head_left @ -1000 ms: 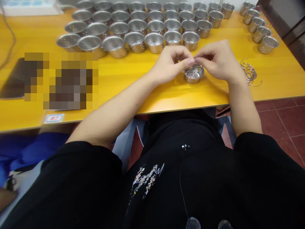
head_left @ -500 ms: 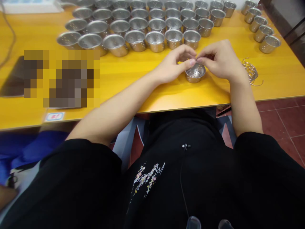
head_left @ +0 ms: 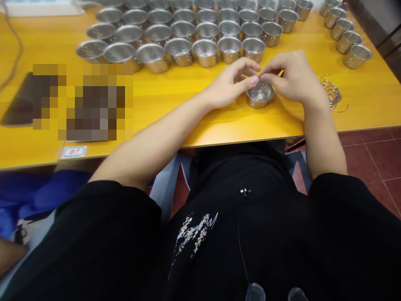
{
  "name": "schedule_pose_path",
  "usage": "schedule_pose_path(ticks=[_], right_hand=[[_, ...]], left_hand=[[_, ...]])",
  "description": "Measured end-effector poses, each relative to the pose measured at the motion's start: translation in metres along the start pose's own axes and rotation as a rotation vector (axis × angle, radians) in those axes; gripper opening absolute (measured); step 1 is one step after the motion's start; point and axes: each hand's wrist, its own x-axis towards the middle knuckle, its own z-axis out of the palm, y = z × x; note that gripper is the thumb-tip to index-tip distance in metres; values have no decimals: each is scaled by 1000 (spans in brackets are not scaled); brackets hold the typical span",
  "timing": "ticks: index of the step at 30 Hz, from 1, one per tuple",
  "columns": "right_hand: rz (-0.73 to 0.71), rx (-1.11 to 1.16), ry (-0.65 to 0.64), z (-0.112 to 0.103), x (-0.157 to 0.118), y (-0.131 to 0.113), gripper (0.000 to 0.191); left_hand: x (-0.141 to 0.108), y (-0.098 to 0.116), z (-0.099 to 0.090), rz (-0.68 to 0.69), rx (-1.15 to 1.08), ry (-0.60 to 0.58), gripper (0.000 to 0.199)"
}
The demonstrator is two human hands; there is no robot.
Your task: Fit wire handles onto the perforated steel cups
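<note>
A small perforated metal cup (head_left: 260,98) sits upright near the front edge of the yellow table. My left hand (head_left: 233,83) is at its left rear rim, thumb along the rim and fingers curved over the far side, steadying it. Above the same rim, my right hand (head_left: 286,79) pinches thumb and forefinger together; whatever lies between those fingertips is too small to make out. Just right of my right wrist is a tangle of thin bent metal wires (head_left: 331,93).
Several rows of similar metal cups (head_left: 205,54) stand along the back of the table. Another line of cups (head_left: 357,56) runs down the right side. A dark flat object (head_left: 19,102) lies at left, beside a blurred-out patch. A label (head_left: 74,151) marks the front edge.
The cup has shifted and turned slightly to the right under my hands. Both hands keep nearly the same pose; the whole view has moved a little.
</note>
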Motion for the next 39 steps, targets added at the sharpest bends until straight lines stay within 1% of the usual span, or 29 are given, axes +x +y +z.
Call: schedule_pose_path(ticks=[2,4,11,16,19,22,27,30,32,36,39], right_hand=[[-17,-89,32,-3,-2,-5,16],[-24,-120,17,-5,-4,-10,16],[-52,-120,34,-5,-6,-13,21],[43,-90,-3,-6,-4,-17,24],[17,-93,13,-6,-2,-16,24],[13,-109,10,-3,-2,-12,25],[-27,-102,58,-1,-4,-10,21],[12,-94,20,-3,-4,-14,27],[10,-90,-5,-4,-4,-15,30],[-46,-67,9,-5,-5,-14,20],[-48,-74,3,-5,-7,-13,21]], left_hand=[[0,1,0,1,7,-8,62],[0,2,0,-3,7,-8,61],[-1,3,1,-12,-22,-2,59],[-2,4,1,-6,10,-16,56],[-2,4,1,6,-4,-19,55],[-2,3,1,-3,-7,-11,58],[-1,2,1,6,0,-24,57],[-1,2,1,9,-10,-28,59],[-1,2,1,8,-17,-29,59],[-2,2,1,-6,-23,-25,59],[-1,1,0,-13,-12,-27,58]])
